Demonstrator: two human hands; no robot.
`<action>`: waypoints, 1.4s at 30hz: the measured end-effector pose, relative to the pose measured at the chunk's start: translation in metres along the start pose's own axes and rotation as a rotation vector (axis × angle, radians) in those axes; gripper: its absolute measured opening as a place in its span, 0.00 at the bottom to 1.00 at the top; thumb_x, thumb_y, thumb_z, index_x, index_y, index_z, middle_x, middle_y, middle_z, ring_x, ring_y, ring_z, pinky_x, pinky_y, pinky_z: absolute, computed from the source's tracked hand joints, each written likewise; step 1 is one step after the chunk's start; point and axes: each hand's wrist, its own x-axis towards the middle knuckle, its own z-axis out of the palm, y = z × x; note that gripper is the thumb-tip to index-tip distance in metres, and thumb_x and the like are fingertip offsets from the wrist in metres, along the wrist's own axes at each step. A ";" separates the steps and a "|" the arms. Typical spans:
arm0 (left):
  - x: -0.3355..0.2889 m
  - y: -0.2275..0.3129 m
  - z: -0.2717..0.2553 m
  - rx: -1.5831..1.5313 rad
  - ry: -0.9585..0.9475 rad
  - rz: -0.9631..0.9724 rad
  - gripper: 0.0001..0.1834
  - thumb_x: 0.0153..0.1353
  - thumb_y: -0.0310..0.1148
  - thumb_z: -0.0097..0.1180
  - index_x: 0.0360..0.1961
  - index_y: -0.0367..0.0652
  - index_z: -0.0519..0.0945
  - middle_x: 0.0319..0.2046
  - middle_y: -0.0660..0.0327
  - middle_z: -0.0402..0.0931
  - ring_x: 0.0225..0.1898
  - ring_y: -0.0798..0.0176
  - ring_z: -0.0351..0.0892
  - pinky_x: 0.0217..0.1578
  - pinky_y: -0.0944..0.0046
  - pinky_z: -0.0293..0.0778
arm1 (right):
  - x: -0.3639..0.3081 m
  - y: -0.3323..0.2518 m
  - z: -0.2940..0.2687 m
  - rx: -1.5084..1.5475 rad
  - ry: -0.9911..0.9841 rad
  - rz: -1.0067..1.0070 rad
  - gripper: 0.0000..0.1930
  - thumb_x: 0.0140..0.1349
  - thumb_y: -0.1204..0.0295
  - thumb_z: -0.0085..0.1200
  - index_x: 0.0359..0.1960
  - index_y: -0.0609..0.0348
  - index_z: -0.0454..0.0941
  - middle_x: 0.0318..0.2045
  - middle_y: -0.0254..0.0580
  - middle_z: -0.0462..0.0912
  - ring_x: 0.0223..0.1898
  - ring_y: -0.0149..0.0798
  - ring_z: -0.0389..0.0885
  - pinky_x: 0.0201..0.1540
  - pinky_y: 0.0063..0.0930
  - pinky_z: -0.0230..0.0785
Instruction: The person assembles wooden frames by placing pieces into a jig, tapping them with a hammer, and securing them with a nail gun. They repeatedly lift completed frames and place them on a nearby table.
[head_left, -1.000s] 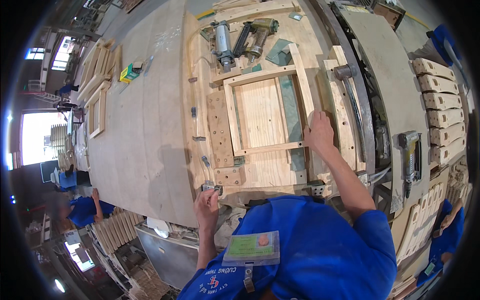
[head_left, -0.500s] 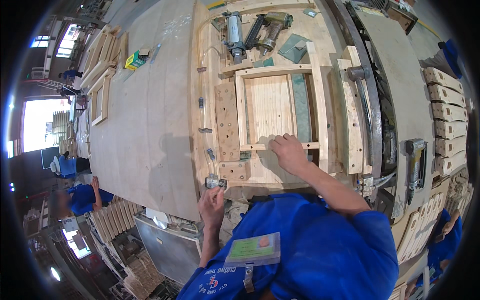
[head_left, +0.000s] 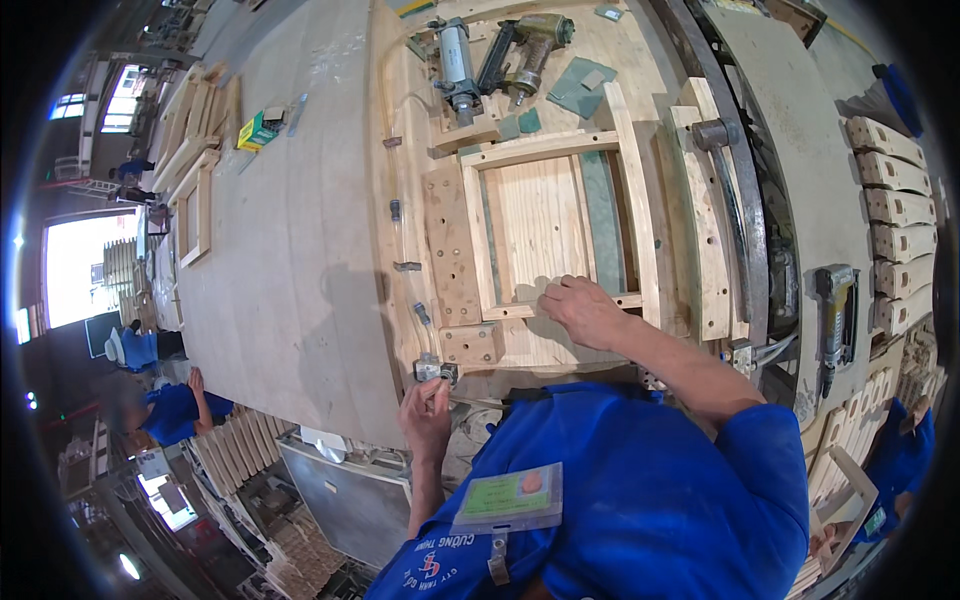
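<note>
My right hand is curled over the near rail of a pale rectangular wooden frame; its fingertips are hidden from me. The frame lies a little askew inside a wooden jig, over a light wood panel. At the jig's near left corner, my left hand pinches the knob of a small air valve. Drilled wooden blocks line the frame's left side. Along the right side stands a longer wooden rail.
An air cylinder and a nail gun lie beyond the frame, beside green sheet pieces. A clear hose with fittings runs along the left. Another nail gun hangs at right, near stacked wooden parts. Co-workers stand on both sides.
The wooden frame's near rail has shifted toward me and the frame now sits slightly turned, my right hand moving with it. My left hand stays at the valve.
</note>
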 end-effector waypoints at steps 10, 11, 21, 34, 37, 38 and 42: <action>-0.009 0.003 0.004 0.089 -0.029 -0.003 0.07 0.69 0.31 0.69 0.43 0.39 0.87 0.35 0.53 0.85 0.37 0.44 0.84 0.40 0.49 0.79 | 0.003 0.004 -0.002 0.004 -0.046 0.018 0.15 0.55 0.78 0.62 0.46 0.57 0.84 0.45 0.42 0.82 0.51 0.47 0.83 0.57 0.43 0.77; -0.011 0.001 0.004 0.090 -0.010 0.038 0.07 0.69 0.31 0.68 0.43 0.39 0.87 0.35 0.53 0.85 0.36 0.44 0.84 0.39 0.49 0.79 | 0.003 0.002 -0.001 0.008 -0.047 0.024 0.15 0.55 0.78 0.63 0.46 0.56 0.84 0.45 0.42 0.82 0.51 0.47 0.83 0.57 0.43 0.77; 0.010 0.002 -0.006 -0.061 -0.098 0.051 0.04 0.68 0.28 0.67 0.42 0.40 0.87 0.35 0.52 0.86 0.37 0.44 0.84 0.41 0.47 0.79 | 0.003 -0.002 -0.003 -0.037 -0.047 0.048 0.16 0.54 0.79 0.63 0.47 0.55 0.84 0.45 0.41 0.82 0.50 0.46 0.83 0.56 0.42 0.77; -0.015 -0.009 0.010 -0.051 0.028 0.004 0.08 0.69 0.30 0.68 0.45 0.39 0.87 0.36 0.51 0.86 0.37 0.46 0.87 0.41 0.51 0.80 | 0.006 0.001 -0.007 -0.044 -0.067 0.040 0.13 0.58 0.77 0.60 0.46 0.57 0.83 0.45 0.40 0.82 0.52 0.47 0.82 0.57 0.46 0.76; -0.019 -0.013 0.012 -0.101 0.036 -0.037 0.08 0.68 0.30 0.68 0.45 0.38 0.87 0.36 0.51 0.87 0.37 0.46 0.87 0.41 0.52 0.81 | 0.008 0.002 -0.010 -0.048 -0.068 0.029 0.13 0.59 0.77 0.60 0.47 0.58 0.83 0.45 0.40 0.83 0.52 0.47 0.82 0.58 0.46 0.76; -0.019 -0.014 0.012 -0.109 0.028 -0.021 0.08 0.70 0.30 0.67 0.45 0.38 0.87 0.37 0.51 0.87 0.37 0.48 0.88 0.42 0.54 0.81 | 0.009 0.003 -0.011 -0.049 -0.064 0.014 0.14 0.58 0.77 0.60 0.47 0.58 0.83 0.45 0.41 0.83 0.53 0.47 0.82 0.58 0.46 0.75; -0.014 -0.014 0.006 -0.018 -0.007 0.062 0.06 0.71 0.28 0.66 0.46 0.40 0.87 0.39 0.52 0.88 0.38 0.52 0.88 0.43 0.57 0.81 | 0.009 0.005 -0.008 0.032 -0.095 -0.052 0.16 0.57 0.77 0.61 0.48 0.60 0.82 0.46 0.42 0.83 0.52 0.48 0.81 0.58 0.45 0.76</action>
